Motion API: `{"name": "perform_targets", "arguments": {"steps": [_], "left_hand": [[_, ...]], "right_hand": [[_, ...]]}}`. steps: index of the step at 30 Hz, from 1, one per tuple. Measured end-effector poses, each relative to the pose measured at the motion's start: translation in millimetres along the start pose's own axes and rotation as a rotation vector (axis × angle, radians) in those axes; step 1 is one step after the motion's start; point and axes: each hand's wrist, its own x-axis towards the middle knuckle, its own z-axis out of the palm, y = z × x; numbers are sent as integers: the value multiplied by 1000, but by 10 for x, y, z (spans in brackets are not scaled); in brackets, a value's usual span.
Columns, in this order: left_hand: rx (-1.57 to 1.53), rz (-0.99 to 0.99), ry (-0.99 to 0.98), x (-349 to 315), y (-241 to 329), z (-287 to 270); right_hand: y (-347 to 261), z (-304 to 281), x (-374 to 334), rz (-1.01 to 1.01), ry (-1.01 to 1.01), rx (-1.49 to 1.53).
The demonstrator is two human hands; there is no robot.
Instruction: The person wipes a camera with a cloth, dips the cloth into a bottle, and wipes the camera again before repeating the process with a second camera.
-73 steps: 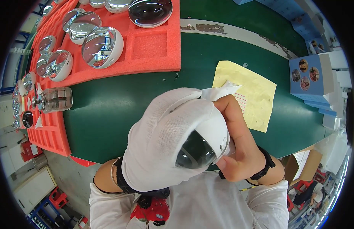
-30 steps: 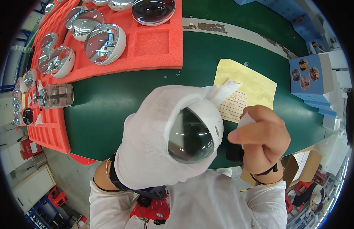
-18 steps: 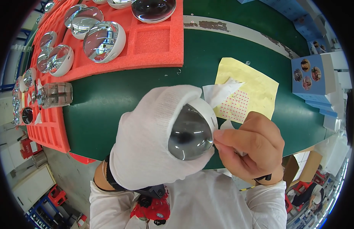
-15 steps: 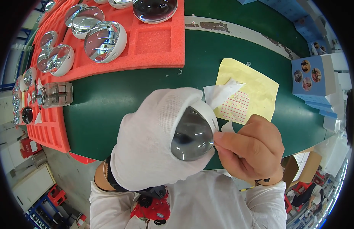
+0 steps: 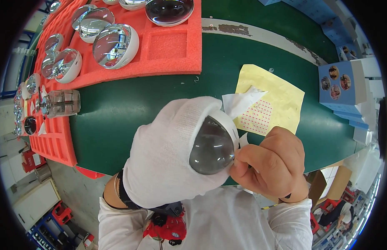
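My left hand [image 5: 168, 154], wrapped in a white knit glove or cloth, is closed around a round white-cased mirror [image 5: 212, 148]. Its dark, glossy domed face is tilted up and to the right, and the wrap covers much of the casing. At the right side of the rim, my bare right hand [image 5: 270, 162] pinches with thumb and forefinger close together. A small white scrap [image 5: 243, 140], like paper or tissue, sticks out by those fingertips. Beyond my hands lies a yellow sheet [image 5: 281, 89] bearing rows of small red-marked stickers [image 5: 258, 116], with a crumpled white tissue [image 5: 243, 101] on it.
A red foam tray [image 5: 168, 66] at the upper left holds several round mirrors [image 5: 114, 46]. A glass jar with a metal top [image 5: 64, 103] lies or stands beside it. Blue boxes [image 5: 341, 85] line the right side of the green table [image 5: 106, 137]. An open carton [image 5: 337, 183] sits lower right.
My right hand has shifted slightly left and down along the rim, with the white scrap moving too. The mirror has turned slightly in my left hand.
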Motion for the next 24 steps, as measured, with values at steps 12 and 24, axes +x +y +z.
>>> {"name": "perform_targets", "arguments": {"steps": [12,24], "left_hand": [[-76,-33,40,9,35,-74],[-53,35,50,-5,8,-75]], "right_hand": [[107,-154,101,337,-28,461],[76,-76,43,485,-3,1111]]}}
